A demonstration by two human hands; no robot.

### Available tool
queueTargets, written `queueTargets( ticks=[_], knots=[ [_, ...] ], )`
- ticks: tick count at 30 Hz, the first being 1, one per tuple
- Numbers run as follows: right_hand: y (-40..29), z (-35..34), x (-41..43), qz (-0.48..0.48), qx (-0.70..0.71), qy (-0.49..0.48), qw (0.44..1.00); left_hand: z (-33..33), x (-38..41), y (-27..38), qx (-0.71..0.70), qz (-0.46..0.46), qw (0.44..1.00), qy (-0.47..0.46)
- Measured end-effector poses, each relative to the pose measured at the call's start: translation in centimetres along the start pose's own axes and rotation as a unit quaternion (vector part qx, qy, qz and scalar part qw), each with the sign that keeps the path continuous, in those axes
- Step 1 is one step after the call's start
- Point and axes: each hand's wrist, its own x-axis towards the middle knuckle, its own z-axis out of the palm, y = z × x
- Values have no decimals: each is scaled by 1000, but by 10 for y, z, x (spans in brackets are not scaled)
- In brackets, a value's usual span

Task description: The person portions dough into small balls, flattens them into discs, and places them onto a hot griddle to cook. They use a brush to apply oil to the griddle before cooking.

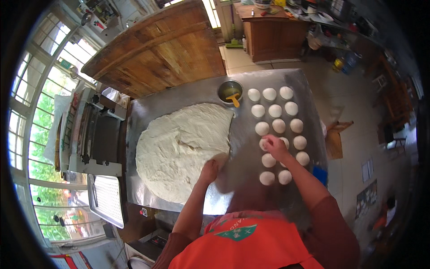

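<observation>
A large, flat mass of pale dough (181,144) spreads over the metal tabletop (243,144). At its lower right edge is my left hand (210,171), fingers curled beside a blurred tan shape; whether it grips that shape or the dough is unclear. My right hand (277,148) reaches over rows of round dough balls (278,125). Its fingertips touch a ball (263,144) in the left column and partly cover it; whether they grip it cannot be told. Behind the dough stands a metal pot (230,88) of yellowish liquid, with a yellow-handled tool (234,99) leaning inside.
A dough sheeter (100,131) borders the table's left side, above a perforated metal tray (106,198). A tall wooden panel (164,50) rises along the back. Something blue (320,174) lies at the right edge, and a wooden stool (335,139) stands beyond it.
</observation>
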Motion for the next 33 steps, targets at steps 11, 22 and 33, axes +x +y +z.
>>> queueTargets(
  ticks=[11,22,33],
  knots=[
    [-1,80,270,-190,-293,-69,934,42,-200,8,110,-245,953,-143],
    [-25,44,178,38,199,172,964,16,-199,-14,104,-150,969,-165],
    [-19,207,-205,-155,-299,-165,927,-2,-190,-43,117,21,961,-249]
  ],
)
